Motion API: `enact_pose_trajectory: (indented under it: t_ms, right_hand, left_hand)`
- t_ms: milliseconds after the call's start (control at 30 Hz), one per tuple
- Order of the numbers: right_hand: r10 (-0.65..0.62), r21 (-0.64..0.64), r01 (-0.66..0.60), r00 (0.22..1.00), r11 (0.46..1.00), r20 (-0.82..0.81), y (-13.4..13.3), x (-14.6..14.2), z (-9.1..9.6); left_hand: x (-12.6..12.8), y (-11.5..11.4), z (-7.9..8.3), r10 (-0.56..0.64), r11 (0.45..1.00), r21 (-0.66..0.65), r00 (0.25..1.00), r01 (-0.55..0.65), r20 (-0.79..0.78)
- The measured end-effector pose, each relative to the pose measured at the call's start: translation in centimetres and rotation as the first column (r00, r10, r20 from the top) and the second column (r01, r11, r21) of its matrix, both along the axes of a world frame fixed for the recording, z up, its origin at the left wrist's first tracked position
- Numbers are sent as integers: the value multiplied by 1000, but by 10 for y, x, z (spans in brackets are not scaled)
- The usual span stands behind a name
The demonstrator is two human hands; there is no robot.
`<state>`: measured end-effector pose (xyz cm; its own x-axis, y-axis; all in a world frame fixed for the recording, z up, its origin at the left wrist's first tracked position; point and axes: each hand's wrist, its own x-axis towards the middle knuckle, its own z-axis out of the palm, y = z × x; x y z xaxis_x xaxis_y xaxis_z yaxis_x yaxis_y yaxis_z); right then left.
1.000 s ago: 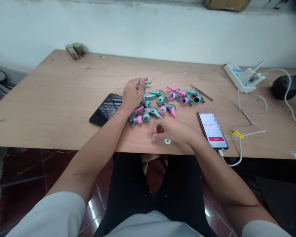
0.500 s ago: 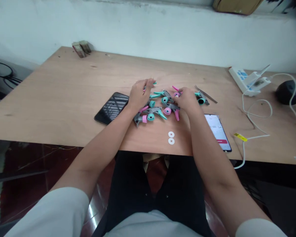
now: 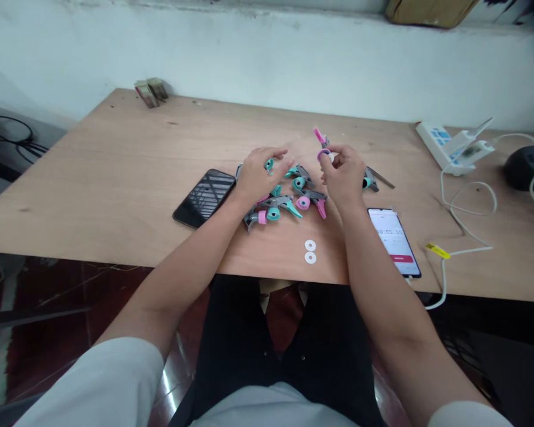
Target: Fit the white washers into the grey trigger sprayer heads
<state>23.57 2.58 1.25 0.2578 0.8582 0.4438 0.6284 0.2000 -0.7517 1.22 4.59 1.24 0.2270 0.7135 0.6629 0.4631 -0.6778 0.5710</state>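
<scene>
Behind and right of the cluster of teal-and-pink-collared grey plastic spray heads [image 3: 279, 203], the right hand [image 3: 346, 175] pinches a pink-and-grey plastic sprayer [image 3: 320, 138], which might slip if held loosely; the left hand [image 3: 258, 178] spreads over the cluster, its hold unclear. In front, a passing forearm could sweep two white ring washers [image 3: 310, 251] off the wooden table's [image 3: 115, 172] edge; room opens behind.

Workroom, small workshop type: one plain wooden table [image 3: 93, 178] against a scuffed white wall [image 3: 249, 65], bearing a cluster of pink and teal spray heads [image 3: 303, 203], two white rings [image 3: 310, 245], tweezers [image 3: 383, 178] and a power strip [image 3: 439, 142], over dark red tiled flooring [image 3: 278, 317].
</scene>
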Motion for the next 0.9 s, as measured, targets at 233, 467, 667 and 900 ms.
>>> enact_pose_trajectory:
  t_ms: [233, 467, 667, 900]
  right_hand:
    - [408, 103, -397, 855, 912, -319, -13, -41, -2]
    - [413, 179, -374, 780, 910, -470, -12, -52, -14]
    - [405, 272, -313, 810, 910, -424, -9, -50, -17]
    - [424, 237, -364, 854, 901, -302, -11, -48, -22]
  left_hand:
    - [-1, -5, 2, -153, 987, -52, 988, 152, -34]
    - [0, -1, -8, -95, 986, -141, 995, 88, -41]
    - [0, -1, -7, -2, 983, -186, 998, -10, -61]
    - [-2, 1, -7, 4, 981, -192, 991, -30, -134]
